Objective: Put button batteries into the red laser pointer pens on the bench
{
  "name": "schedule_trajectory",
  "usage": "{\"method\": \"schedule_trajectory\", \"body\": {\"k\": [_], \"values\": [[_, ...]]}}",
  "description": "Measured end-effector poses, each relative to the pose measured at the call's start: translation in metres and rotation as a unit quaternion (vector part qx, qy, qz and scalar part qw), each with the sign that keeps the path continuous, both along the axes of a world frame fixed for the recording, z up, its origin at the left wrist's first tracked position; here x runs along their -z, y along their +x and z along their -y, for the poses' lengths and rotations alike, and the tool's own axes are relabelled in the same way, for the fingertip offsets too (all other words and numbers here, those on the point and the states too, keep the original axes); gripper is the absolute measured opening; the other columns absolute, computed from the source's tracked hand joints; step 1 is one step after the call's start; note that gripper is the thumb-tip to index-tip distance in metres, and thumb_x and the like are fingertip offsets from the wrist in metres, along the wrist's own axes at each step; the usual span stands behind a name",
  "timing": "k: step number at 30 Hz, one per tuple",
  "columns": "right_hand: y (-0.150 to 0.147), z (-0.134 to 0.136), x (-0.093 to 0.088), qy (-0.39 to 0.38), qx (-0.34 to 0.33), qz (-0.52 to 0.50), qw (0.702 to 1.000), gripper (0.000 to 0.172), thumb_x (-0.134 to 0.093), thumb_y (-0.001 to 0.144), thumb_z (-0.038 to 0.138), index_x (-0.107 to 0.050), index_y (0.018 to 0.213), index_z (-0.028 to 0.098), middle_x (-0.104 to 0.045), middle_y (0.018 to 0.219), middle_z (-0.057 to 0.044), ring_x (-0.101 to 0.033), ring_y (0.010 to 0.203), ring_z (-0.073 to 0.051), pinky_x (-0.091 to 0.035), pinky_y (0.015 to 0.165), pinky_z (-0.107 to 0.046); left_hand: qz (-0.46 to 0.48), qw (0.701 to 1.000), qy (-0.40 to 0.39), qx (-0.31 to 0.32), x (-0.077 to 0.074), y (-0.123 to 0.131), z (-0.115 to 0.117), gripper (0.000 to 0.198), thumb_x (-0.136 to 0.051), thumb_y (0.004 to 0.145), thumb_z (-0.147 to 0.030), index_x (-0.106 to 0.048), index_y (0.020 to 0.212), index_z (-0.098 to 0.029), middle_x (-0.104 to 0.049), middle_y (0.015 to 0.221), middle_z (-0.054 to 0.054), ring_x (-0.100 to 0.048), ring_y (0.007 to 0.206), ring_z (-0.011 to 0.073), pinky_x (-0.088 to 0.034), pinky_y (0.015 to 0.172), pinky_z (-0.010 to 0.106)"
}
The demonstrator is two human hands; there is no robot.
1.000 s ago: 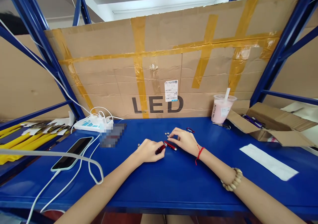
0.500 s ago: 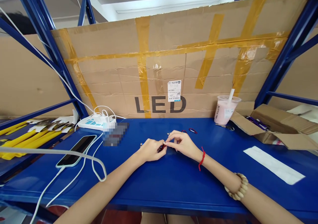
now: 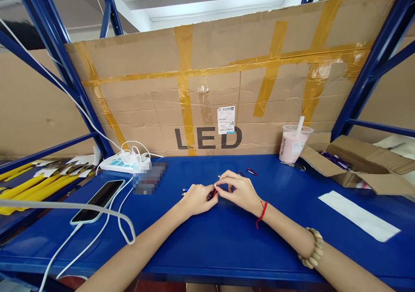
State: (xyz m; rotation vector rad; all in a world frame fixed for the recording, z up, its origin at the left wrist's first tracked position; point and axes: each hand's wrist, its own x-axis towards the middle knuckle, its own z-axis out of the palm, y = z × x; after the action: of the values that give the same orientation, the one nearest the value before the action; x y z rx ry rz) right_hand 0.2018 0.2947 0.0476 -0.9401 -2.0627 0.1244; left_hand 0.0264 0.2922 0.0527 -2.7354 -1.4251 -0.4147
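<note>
Both of my hands meet over the middle of the blue table (image 3: 227, 244). My left hand (image 3: 196, 198) is closed round a small dark red pen-like tube (image 3: 212, 194), of which only the end shows. My right hand (image 3: 238, 190) pinches at that end with thumb and forefinger; what the fingertips hold is too small to make out. A small metal piece (image 3: 184, 191) lies just left of my left hand. Two red clips (image 3: 249, 171) lie on the table just behind my right hand.
A pink drink cup with a straw (image 3: 293, 144) stands at the back right beside an open cardboard box (image 3: 353, 164). A white paper strip (image 3: 358, 215) lies right. A phone (image 3: 97, 200) on a white cable and a power strip (image 3: 125, 162) lie left. Taped cardboard marked LED forms the back wall.
My right hand has left the loose red part on the table and come in to my left hand's tube. That loose part is no longer seen lying there.
</note>
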Motion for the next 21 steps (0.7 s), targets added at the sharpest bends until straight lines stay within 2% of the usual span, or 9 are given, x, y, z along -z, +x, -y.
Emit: {"method": "schedule_trajectory", "body": {"k": [4, 14, 21], "values": [[0.0036, -0.0029, -0.0019, -0.006, -0.002, -0.045, 0.999, 0.02, -0.054, 0.08, 0.036, -0.067, 0.081, 0.021, -0.058, 0.089, 0.001, -0.043, 0.045, 0.003, -0.037, 0.049, -0.013, 0.005, 1.0, -0.004, -0.007, -0.003, 0.0, 0.0016, 0.027, -0.032, 0.089, -0.032, -0.055, 0.083, -0.018, -0.065, 0.067, 0.001, -0.063, 0.062, 0.0185, -0.035, 0.049, 0.023], [0.0038, -0.007, 0.0016, -0.06, -0.032, -0.033, 0.997, 0.023, -0.052, 0.082, 0.038, -0.067, 0.088, 0.023, -0.057, 0.093, -0.001, -0.046, 0.048, 0.002, -0.042, 0.052, -0.015, 0.022, 0.999, -0.018, 0.027, -0.0016, -0.0066, -0.0027, 0.026, -0.027, 0.092, -0.032, -0.048, 0.086, -0.017, -0.066, 0.074, 0.0, -0.064, 0.067, 0.0182, -0.042, 0.058, 0.025], [0.0042, -0.0061, -0.0015, -0.076, -0.037, -0.039, 0.996, 0.025, -0.051, 0.082, 0.04, -0.067, 0.088, 0.023, -0.057, 0.092, -0.001, -0.047, 0.05, 0.001, -0.042, 0.053, -0.016, -0.009, 1.0, -0.026, 0.013, -0.0029, -0.0064, -0.0017, 0.029, -0.023, 0.093, -0.034, -0.047, 0.095, -0.017, -0.067, 0.077, 0.002, -0.064, 0.072, 0.0216, -0.045, 0.061, 0.028]]}}
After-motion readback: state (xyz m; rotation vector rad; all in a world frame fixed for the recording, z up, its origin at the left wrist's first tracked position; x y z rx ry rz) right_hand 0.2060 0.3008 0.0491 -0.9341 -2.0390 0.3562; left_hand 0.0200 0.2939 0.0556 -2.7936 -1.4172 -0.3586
